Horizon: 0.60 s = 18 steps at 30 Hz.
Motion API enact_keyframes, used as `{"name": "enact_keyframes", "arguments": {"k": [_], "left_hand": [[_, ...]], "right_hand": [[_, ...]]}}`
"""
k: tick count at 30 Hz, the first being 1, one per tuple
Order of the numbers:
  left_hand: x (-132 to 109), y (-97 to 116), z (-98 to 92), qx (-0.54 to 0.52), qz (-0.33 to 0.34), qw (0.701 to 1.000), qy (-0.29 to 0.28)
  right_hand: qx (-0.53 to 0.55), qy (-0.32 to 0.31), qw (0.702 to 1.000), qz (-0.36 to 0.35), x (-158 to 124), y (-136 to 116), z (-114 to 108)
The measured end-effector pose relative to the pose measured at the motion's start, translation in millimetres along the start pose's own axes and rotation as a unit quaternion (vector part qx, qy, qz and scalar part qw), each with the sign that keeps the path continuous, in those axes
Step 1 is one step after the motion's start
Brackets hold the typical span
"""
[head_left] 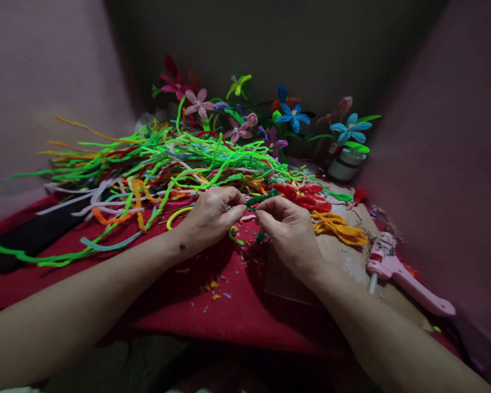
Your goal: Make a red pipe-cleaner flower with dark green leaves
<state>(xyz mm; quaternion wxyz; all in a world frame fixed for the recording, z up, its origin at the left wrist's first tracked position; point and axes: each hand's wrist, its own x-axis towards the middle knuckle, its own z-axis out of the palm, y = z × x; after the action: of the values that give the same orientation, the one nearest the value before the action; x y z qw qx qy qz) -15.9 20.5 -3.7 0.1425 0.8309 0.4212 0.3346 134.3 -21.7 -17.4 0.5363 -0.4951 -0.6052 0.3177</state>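
Observation:
My left hand [213,215] and my right hand [288,226] meet over the red cloth [213,305], both pinched on a dark green pipe cleaner [262,198] that runs between their fingertips. A thin green strand curls below the hands. Just beyond the right hand lie red pipe-cleaner pieces [306,197] and an orange bundle [339,226]. A big heap of loose pipe cleaners [159,164], mostly bright green, spreads behind the left hand.
Finished pipe-cleaner flowers [294,115] stand along the back wall, some in a white pot [346,164]. A pink glue gun [396,270] lies at the right on a brown board [347,262]. Small cut scraps dot the cloth. Walls close in on both sides.

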Motion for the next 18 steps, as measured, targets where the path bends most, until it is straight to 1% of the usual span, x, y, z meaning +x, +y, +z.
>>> {"name": "enact_keyframes", "arguments": {"k": [1,2,3,4,5,6,7,8,9,10,11,12,13,14,15,16,17,18], "left_hand": [[0,-1,0.1,0.016,0.017,1.000,-0.006],[0,-2,0.4,0.035,0.043,0.998,-0.013],[0,-3,0.8,0.054,0.079,0.995,-0.020],[0,-4,1.2,0.071,0.119,0.990,-0.026],[0,-6,1.5,0.085,0.161,0.983,-0.031],[0,-7,1.4,0.095,0.201,0.974,-0.036],[0,-7,0.8,0.099,0.235,0.966,-0.041],[0,-7,-0.3,0.099,0.262,0.959,-0.044],[-1,-6,-1.9,0.095,0.281,0.954,-0.045],[-1,-4,-3.9,0.088,0.293,0.951,-0.044],[-1,-2,-6.0,0.078,0.299,0.950,-0.043],[-2,0,-8.0,0.067,0.299,0.951,-0.041],[-3,3,-9.7,0.054,0.294,0.954,-0.035],[-5,5,-10.7,0.041,0.285,0.957,-0.024],[-6,8,-11.1,0.028,0.270,0.962,-0.008],[-7,9,-10.8,0.016,0.250,0.968,0.014],[-9,11,-10.0,0.005,0.222,0.974,0.040],[-10,12,-8.7,-0.005,0.187,0.980,0.066]], "right_hand": [[-0.092,0.003,0.992,-0.081,0,-1,-1],[-0.179,0.005,0.972,-0.153,0,-1,-3],[-0.252,0.008,0.945,-0.210,0,-2,-4],[-0.306,0.010,0.919,-0.249,1,-3,-6],[-0.337,0.009,0.903,-0.267,3,-4,-8],[-0.339,0.007,0.903,-0.264,5,-5,-10],[-0.309,-0.002,0.921,-0.239,7,-6,-12],[-0.250,-0.020,0.950,-0.187,9,-8,-15],[-0.167,-0.043,0.979,-0.111,12,-9,-17],[-0.071,-0.068,0.995,-0.019,14,-9,-19],[0.026,-0.092,0.992,0.077,16,-9,-21],[0.115,-0.114,0.974,0.162,18,-9,-22],[0.187,-0.131,0.947,0.226,19,-8,-22],[0.242,-0.144,0.922,0.267,20,-7,-21],[0.282,-0.151,0.902,0.288,20,-6,-20],[0.307,-0.154,0.891,0.297,20,-5,-18],[0.316,-0.145,0.889,0.296,19,-4,-16],[0.311,-0.129,0.897,0.285,17,-4,-14]]}}
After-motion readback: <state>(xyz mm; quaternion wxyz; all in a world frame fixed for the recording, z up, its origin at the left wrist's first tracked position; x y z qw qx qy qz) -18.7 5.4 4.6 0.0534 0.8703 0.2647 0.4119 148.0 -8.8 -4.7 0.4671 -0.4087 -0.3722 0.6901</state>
